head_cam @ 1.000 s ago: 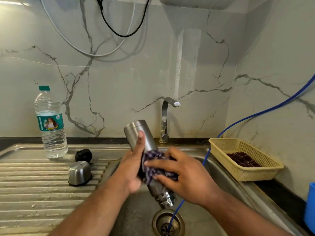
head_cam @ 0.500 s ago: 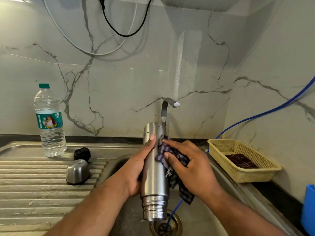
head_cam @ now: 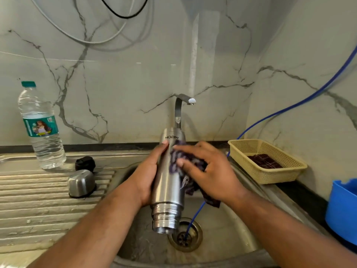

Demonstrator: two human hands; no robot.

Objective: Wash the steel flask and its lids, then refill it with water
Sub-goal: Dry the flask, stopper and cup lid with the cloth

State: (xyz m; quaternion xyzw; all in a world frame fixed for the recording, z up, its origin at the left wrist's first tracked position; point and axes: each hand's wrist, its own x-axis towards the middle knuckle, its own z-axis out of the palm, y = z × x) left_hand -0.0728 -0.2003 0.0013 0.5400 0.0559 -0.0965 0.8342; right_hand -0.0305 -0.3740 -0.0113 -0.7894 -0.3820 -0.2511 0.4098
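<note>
A home kitchen: steel sink (head_cam: 231, 246) with ribbed drainboard (head_cam: 38, 200), tap (head_cam: 181, 107), marble-patterned wall tiles (head_cam: 125, 84).

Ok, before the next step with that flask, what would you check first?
1. Grip: left hand holds the steel flask: ok.
2. Flask mouth down over the sink: ok.
3. Wiping: right hand holds the cloth on the flask: ok.
4. Rinse water: tap shows no water: not ok.
5. Lids: steel cap and black lid on the drainboard: ok.
6. Inside clean: cannot tell.
</note>
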